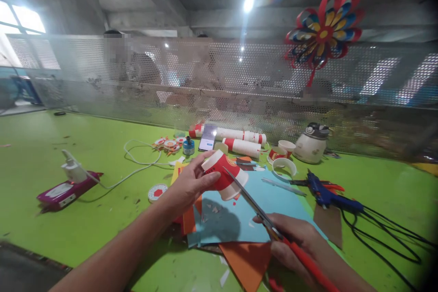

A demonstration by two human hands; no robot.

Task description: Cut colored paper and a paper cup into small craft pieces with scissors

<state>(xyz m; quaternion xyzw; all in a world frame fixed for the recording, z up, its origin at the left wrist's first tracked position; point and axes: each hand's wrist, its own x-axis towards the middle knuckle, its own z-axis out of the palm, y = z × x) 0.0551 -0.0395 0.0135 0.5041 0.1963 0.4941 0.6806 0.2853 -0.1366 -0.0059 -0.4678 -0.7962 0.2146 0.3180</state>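
My left hand (197, 174) is closed around a red and white paper cup (226, 185), which it holds tilted above the sheets of paper. In my right hand (294, 242) is a pair of scissors (255, 205) with red handles. The long metal blades point up and left, and their tips overlap the side of the cup in view. Whether they touch or cut it I cannot tell. Light blue paper (270, 196) lies beneath both hands, with small scraps on it. Orange paper (247, 262) sticks out under its front edge.
A blue glue gun (330, 196) with black cable lies at the right. Behind the paper are stacked cups (241, 147), a phone (207, 138), a blue bottle (188, 146) and a jug (312, 145). A purple power strip (65, 195) is left; a perforated metal screen (239, 82) stands behind.
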